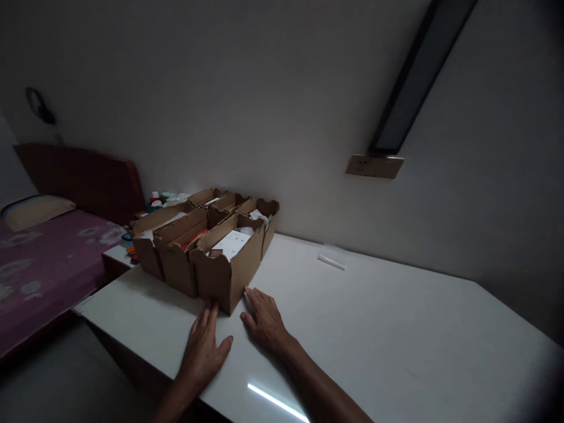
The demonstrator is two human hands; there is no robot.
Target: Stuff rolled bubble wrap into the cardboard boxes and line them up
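Several brown cardboard boxes with wavy top edges stand side by side in two rows on the white tabletop [388, 329]. At the near right corner of the group is a cardboard box [247, 267] holding a white box [232, 243]. My left hand [205, 346] lies on the tabletop with its fingertips at the base of that cardboard box's front and its thumb spread. Against the box's right side, low down, rest the fingertips of my right hand [265, 320]. Neither hand grasps anything. A red item [196, 237] shows inside the neighbouring cardboard box [176, 264].
Near the wall lies a clear plastic packet [331, 258]. Bottles and packs [170, 200] stand behind the boxes. To the left is a bed [57, 258] with a purple cover. A socket plate [374, 167] and a dark-framed panel [418, 76] are on the wall.
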